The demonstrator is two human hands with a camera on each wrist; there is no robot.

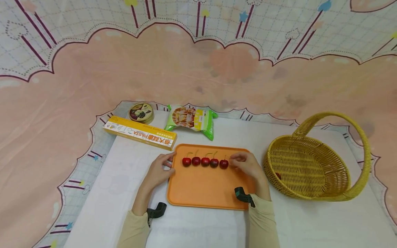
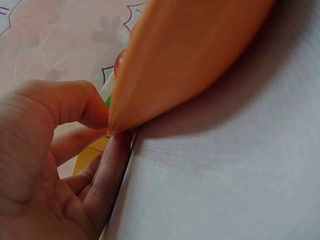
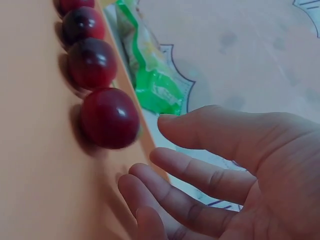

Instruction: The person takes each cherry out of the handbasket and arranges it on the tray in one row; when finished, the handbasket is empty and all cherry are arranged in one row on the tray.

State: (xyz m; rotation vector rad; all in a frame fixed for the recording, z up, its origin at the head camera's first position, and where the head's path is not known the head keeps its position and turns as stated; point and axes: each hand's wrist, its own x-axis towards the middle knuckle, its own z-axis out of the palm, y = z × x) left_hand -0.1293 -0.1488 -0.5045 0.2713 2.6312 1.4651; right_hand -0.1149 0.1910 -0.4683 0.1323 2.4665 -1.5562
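Several dark red cherries with stems lie in a row across the upper part of an orange tray (image 1: 201,189). My left hand (image 1: 159,170) holds the tray's left rim near its upper corner; in the left wrist view the thumb and a finger of that hand (image 2: 50,150) meet at the tray's edge. Just right of the rightmost cherry (image 1: 224,164) is my right hand (image 1: 248,167), above the tray. In the right wrist view its thumb and fingers (image 3: 195,130) are spread, with nothing between them and a small gap to that cherry (image 3: 111,119).
A woven basket (image 1: 336,163) with a tall handle stands right of the tray, a small red thing (image 1: 278,176) inside it. Behind the tray lie a yellow pasta box (image 1: 141,132), a round tin (image 1: 141,113) and a green food bag (image 1: 192,119).
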